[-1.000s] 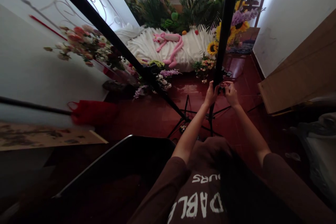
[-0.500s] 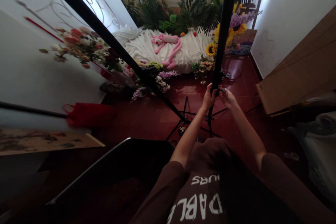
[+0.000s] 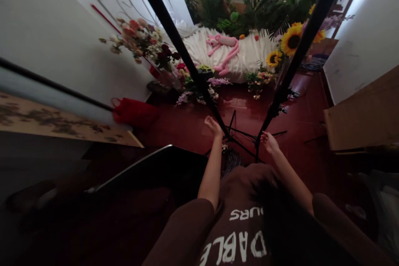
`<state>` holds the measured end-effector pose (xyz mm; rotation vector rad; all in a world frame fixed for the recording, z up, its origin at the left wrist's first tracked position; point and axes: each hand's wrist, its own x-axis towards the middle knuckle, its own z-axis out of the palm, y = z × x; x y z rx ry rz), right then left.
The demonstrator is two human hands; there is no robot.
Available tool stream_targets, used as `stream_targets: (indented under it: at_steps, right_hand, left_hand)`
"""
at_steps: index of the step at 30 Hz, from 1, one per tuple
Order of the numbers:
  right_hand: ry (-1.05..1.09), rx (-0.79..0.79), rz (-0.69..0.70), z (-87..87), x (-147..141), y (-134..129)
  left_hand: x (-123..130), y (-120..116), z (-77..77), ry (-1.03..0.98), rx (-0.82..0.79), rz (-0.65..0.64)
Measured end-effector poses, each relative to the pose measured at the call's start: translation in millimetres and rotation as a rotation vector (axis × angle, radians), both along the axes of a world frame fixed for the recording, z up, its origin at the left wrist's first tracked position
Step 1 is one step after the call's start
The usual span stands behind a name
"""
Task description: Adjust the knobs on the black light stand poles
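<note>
Two black light stands rise in front of me, a left one (image 3: 177,37) and a right one (image 3: 299,54), their legs spread on the floor. My left hand (image 3: 213,126) is just left of the left pole, fingers loosely bent, with nothing seen in it. Just right of the right stand's lower part is my right hand (image 3: 269,143), its fingers slightly apart and apparently off the pole. A dark clamp knob (image 3: 281,109) sits on the right stand above that hand.
Beyond the stands, a pink plush toy (image 3: 227,42) lies on a white draped cloth (image 3: 252,56). Flowers (image 3: 134,37) and sunflowers (image 3: 291,39) flank it. A red bag (image 3: 134,112) is left, a black-lined panel (image 3: 174,166) lies near me, and a brown board (image 3: 364,112) leans right.
Both hands have come off the right stand's knob. The left hand has moved left past the left pole, and the right hand has dropped lower. My view has turned left.
</note>
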<state>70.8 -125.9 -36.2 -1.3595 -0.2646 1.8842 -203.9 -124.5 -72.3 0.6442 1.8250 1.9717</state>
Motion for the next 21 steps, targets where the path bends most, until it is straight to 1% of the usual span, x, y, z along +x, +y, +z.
stream_targets:
  at_steps: [1, 2, 3, 6, 8, 9, 11, 14, 18, 21]
  right_hand:
    - [-0.003, -0.005, 0.022, -1.1, -4, -1]
    - [-0.008, -0.004, 0.043, -1.1, -9, -1]
    - [-0.012, 0.002, 0.061, -0.3, -13, 0]
    - [-0.030, 0.035, 0.100, 6.4, -29, 4]
    - [-0.040, 0.051, 0.130, 12.9, -41, 6]
    - [-0.042, 0.054, 0.150, 16.4, -48, 8]
    - [-0.037, 0.049, 0.194, 23.7, -63, 11]
    - [-0.023, 0.045, 0.254, 35.6, -89, 17]
    - [0.020, 0.095, 0.398, 56.1, -130, 28]
    - [0.074, 0.152, 0.528, 75.5, -163, 38]
  left_hand:
    - [-15, 4, 11.8, 0.021, 0.018, 0.075]
    - [-27, 9, 24.6, 0.046, 0.041, 0.104]
    - [-38, 14, 37.7, 0.078, 0.071, 0.099]
    - [-59, 29, 73.4, 0.193, 0.142, -0.035]
    - [-67, 37, 89.2, 0.243, 0.158, -0.128]
    - [-69, 40, 94.0, 0.254, 0.155, -0.165]
    - [-74, 45, 98.1, 0.252, 0.129, -0.225]
    - [-75, 48, 96.9, 0.204, 0.080, -0.282]
    - [-69, 44, 97.2, 0.138, 0.019, -0.232]
    - [-65, 41, 99.4, 0.160, -0.019, -0.204]
